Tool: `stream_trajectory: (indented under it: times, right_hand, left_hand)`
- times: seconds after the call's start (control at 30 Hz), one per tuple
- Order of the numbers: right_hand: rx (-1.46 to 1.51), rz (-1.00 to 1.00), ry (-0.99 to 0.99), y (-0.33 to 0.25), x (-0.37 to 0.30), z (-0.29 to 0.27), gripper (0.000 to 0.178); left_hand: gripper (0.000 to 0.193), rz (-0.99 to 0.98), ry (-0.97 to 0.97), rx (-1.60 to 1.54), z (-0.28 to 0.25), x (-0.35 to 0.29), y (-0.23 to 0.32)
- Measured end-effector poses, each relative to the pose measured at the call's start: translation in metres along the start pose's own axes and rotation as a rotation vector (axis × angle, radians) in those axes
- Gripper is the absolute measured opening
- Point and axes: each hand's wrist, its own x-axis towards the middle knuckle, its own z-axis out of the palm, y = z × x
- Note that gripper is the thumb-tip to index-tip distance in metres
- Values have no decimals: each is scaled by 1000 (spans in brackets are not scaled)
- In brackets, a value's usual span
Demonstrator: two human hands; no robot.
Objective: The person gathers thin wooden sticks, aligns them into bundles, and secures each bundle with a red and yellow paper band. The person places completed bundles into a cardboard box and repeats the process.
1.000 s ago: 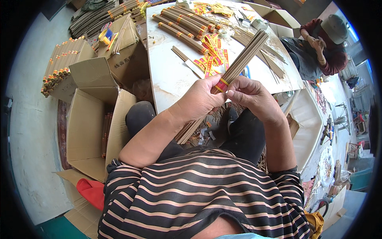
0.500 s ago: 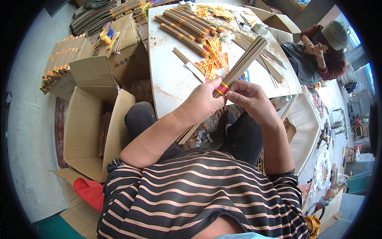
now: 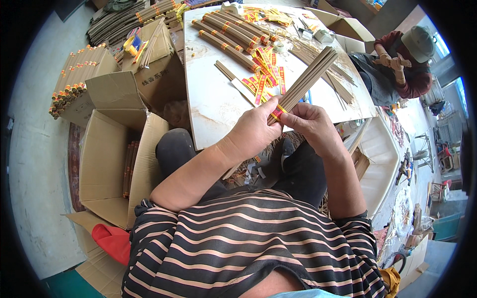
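Observation:
A bundle of brown incense sticks [image 3: 312, 74] slants up to the right between my hands, over the table's near edge. My left hand [image 3: 256, 124] is closed round its lower part, and the lower ends show below the wrist. Around the bundle runs a red and yellow paper band [image 3: 279, 111]. My right hand [image 3: 313, 124] pinches at this band, thumb on top; its other fingertips are partly hidden behind. Loose red and yellow paper labels [image 3: 266, 74] lie on the white table [image 3: 208, 109] just beyond my hands.
Banded incense bundles [image 3: 228, 32] lie at the table's far side, with loose sticks [image 3: 338, 84] at right. An open cardboard box [image 3: 107, 164] holding bundles stands at my left. More bundles [image 3: 77, 74] are stacked farther left. A co-worker [image 3: 405, 59] sits at the far right.
The bundle has turned slightly in my hands, and its upper end has shifted a little right. My right thumb has moved slightly left onto the band. The co-worker's hands have shifted.

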Motion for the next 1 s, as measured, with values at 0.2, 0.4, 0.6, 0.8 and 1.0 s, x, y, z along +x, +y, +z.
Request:
stream_trajectory:
  times: [0.2,0.4,0.6,0.8,1.0]
  right_hand:
    - [-24,46,11,-7,1,1,28]
    - [25,34,-6,11,6,-3,31]
    - [15,24,-14,10,4,-4,31]
    - [65,-35,-37,8,0,-4,29]
    - [125,-103,-67,15,-1,-6,28]
  left_hand:
    - [54,-54,11,168,-4,-5,16]
    - [55,19,19,103,-3,-9,12]
    - [55,-63,-100,-220,-7,-9,17]
    - [40,-249,-248,-609,-11,-12,26]
    - [37,-319,-299,-779,-10,-13,30]
